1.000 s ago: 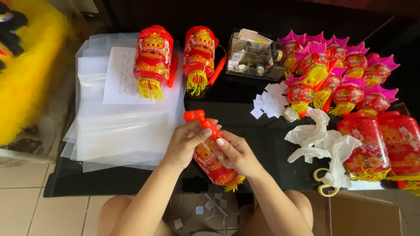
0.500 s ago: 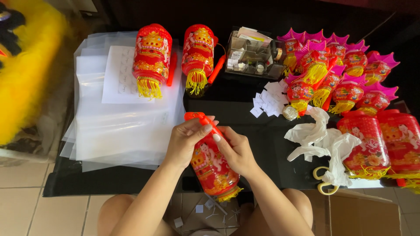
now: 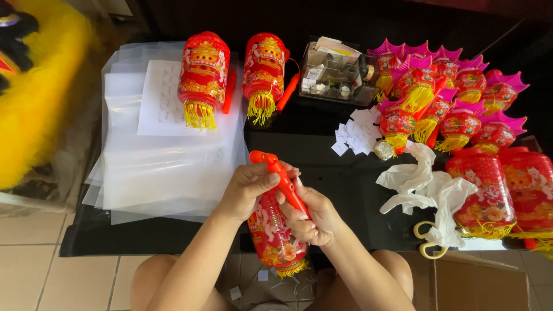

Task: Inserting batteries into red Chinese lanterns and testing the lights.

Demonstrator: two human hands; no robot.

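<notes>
A red cylinder lantern [image 3: 275, 233] with pictures and a yellow fringe hangs upright between my hands, over the near edge of the black table [image 3: 322, 152]. My left hand [image 3: 246, 189] grips its top and the upper end of an orange plastic handle stick [image 3: 280, 178]. My right hand [image 3: 314, 214] holds the lower part of the stick and the lantern's right side. The stick slants from upper left to lower right.
A stack of clear plastic bags [image 3: 164, 155] with a white sheet lies at left. Two finished red lanterns [image 3: 203, 78] [image 3: 264, 72] lie beyond. A clear compartment box [image 3: 337, 72], pink-topped lanterns [image 3: 443, 98], white paper tags [image 3: 357, 132], white cloth [image 3: 429, 190], yellow scissors [image 3: 426, 242].
The lantern dropped lower and turned upright between my hands. The orange stick swung from up near the lantern's top to a slant across my fingers.
</notes>
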